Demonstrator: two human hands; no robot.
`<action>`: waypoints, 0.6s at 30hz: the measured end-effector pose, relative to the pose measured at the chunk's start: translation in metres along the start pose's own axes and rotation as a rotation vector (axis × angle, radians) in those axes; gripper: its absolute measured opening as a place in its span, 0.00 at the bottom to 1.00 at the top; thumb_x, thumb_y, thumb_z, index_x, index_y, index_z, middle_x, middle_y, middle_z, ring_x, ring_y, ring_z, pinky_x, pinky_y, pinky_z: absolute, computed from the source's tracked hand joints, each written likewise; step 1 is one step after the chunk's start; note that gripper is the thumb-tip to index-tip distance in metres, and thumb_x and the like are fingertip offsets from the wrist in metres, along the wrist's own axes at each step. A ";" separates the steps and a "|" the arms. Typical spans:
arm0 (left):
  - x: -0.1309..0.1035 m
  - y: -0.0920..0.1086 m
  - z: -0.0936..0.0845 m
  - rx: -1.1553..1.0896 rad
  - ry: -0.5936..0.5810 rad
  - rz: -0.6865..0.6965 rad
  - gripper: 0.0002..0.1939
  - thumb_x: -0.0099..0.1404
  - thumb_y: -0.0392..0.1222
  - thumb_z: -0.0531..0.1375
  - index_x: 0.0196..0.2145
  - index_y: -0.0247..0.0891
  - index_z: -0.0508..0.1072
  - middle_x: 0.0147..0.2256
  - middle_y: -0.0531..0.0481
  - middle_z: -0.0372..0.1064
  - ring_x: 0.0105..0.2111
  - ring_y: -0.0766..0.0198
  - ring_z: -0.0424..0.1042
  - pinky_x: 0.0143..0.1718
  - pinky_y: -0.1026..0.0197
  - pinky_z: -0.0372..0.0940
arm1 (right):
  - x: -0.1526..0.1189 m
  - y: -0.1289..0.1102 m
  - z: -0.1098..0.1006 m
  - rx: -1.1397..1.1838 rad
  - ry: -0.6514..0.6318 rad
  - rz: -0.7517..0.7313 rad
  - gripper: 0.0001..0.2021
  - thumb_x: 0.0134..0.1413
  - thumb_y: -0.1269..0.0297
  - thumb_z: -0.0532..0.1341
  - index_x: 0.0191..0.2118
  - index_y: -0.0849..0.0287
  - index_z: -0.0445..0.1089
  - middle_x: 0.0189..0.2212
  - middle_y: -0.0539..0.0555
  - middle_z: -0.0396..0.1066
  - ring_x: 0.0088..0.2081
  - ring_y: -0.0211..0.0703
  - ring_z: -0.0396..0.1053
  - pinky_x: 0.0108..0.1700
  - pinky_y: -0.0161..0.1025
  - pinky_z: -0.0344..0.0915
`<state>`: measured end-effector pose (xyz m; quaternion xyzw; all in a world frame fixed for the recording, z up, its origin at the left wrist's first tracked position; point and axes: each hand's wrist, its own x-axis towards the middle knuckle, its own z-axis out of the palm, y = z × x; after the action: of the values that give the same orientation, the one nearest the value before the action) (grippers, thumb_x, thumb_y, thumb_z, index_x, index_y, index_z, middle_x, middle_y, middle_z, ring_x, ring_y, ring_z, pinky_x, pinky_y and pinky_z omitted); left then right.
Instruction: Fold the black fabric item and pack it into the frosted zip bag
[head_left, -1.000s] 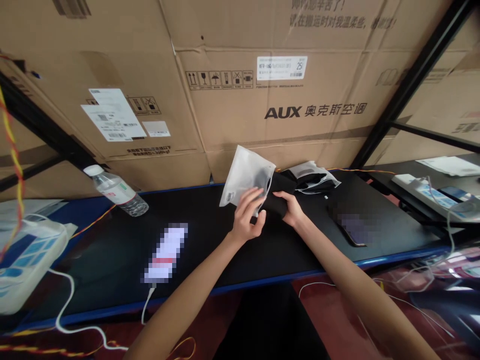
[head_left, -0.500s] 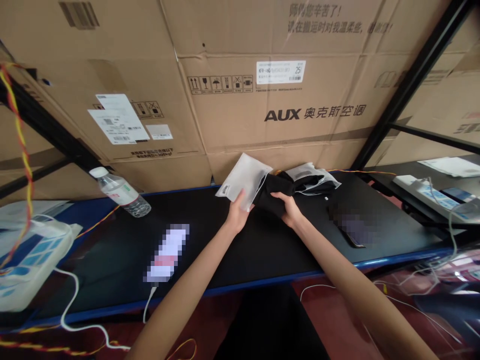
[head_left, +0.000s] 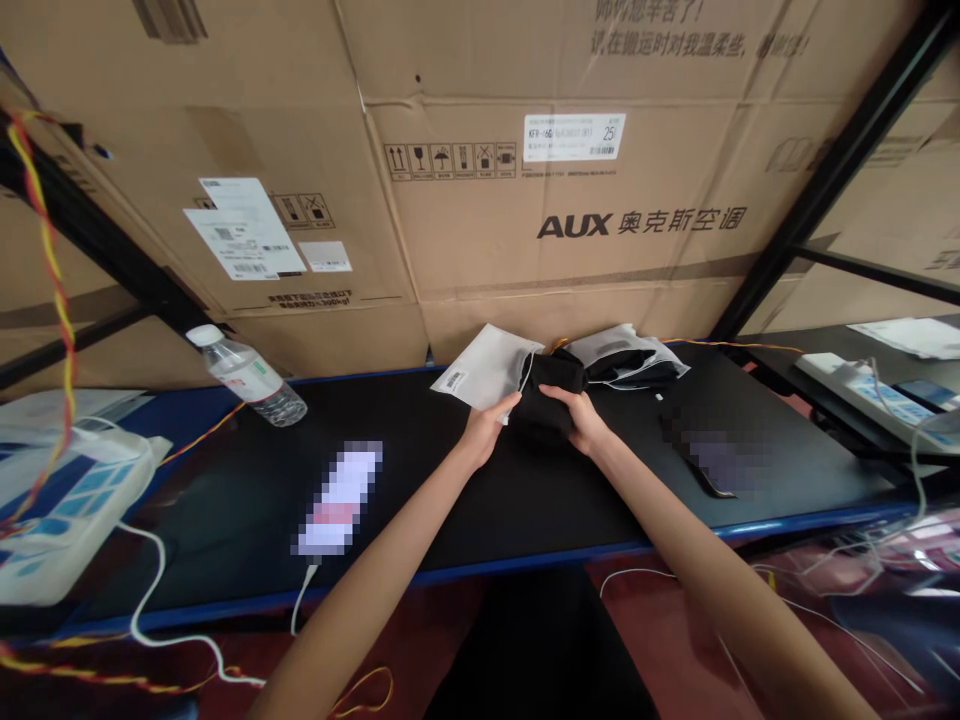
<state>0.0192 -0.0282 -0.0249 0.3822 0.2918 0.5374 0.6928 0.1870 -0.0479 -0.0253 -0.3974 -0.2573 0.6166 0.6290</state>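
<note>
1. Bag (head_left: 480,365): over the table's (head_left: 510,520) far side, mouth facing right.
2. Left hand (head_left: 484,435): clamped on the bag's near edge.
3. Black bundle (head_left: 553,412): at that mouth, between both hands.
4. Right hand (head_left: 587,424): gripping the bundle's right side.

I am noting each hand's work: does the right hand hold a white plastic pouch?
No: the right hand grips the folded black cloth, while the left hand holds the white plastic pouch by its edge.
</note>
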 end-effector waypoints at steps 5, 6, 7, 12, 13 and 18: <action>-0.002 -0.002 -0.001 0.043 0.016 -0.058 0.24 0.51 0.40 0.75 0.47 0.37 0.80 0.48 0.44 0.79 0.54 0.48 0.74 0.57 0.48 0.66 | 0.000 0.004 -0.001 -0.042 0.050 -0.035 0.17 0.41 0.67 0.76 0.41 0.59 0.78 0.38 0.55 0.82 0.37 0.49 0.79 0.41 0.41 0.79; -0.002 -0.002 -0.001 0.053 0.023 -0.073 0.23 0.51 0.40 0.75 0.46 0.36 0.80 0.47 0.44 0.79 0.53 0.48 0.75 0.56 0.48 0.67 | 0.000 0.004 -0.001 -0.041 0.052 -0.036 0.17 0.41 0.67 0.76 0.41 0.59 0.78 0.38 0.55 0.82 0.36 0.48 0.79 0.40 0.41 0.79; -0.002 -0.003 -0.001 0.063 0.028 -0.088 0.22 0.51 0.40 0.75 0.44 0.36 0.80 0.46 0.44 0.79 0.51 0.48 0.75 0.54 0.48 0.68 | 0.000 0.004 -0.002 -0.041 0.055 -0.036 0.17 0.41 0.67 0.76 0.41 0.59 0.77 0.38 0.55 0.82 0.36 0.48 0.79 0.40 0.41 0.79; 0.000 -0.007 -0.002 0.063 -0.011 -0.087 0.18 0.51 0.41 0.74 0.41 0.36 0.80 0.45 0.45 0.79 0.47 0.51 0.76 0.50 0.49 0.69 | 0.001 0.007 -0.003 -0.049 0.092 -0.040 0.18 0.40 0.66 0.77 0.40 0.59 0.77 0.36 0.55 0.82 0.35 0.49 0.80 0.39 0.42 0.80; 0.001 -0.009 -0.003 0.064 -0.016 -0.077 0.18 0.51 0.41 0.73 0.41 0.36 0.80 0.44 0.45 0.79 0.46 0.52 0.76 0.50 0.50 0.69 | 0.001 0.007 -0.003 -0.047 0.108 -0.041 0.18 0.39 0.67 0.77 0.40 0.60 0.77 0.36 0.55 0.82 0.35 0.50 0.80 0.39 0.43 0.80; 0.000 -0.014 -0.008 0.131 -0.027 0.000 0.13 0.49 0.36 0.71 0.35 0.36 0.79 0.38 0.49 0.78 0.43 0.55 0.75 0.51 0.52 0.67 | 0.002 0.009 0.000 -0.018 0.175 -0.066 0.17 0.39 0.69 0.76 0.39 0.59 0.77 0.36 0.54 0.82 0.36 0.50 0.80 0.42 0.44 0.81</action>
<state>0.0200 -0.0282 -0.0406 0.4337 0.3171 0.5120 0.6702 0.1820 -0.0464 -0.0326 -0.4468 -0.2199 0.5561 0.6655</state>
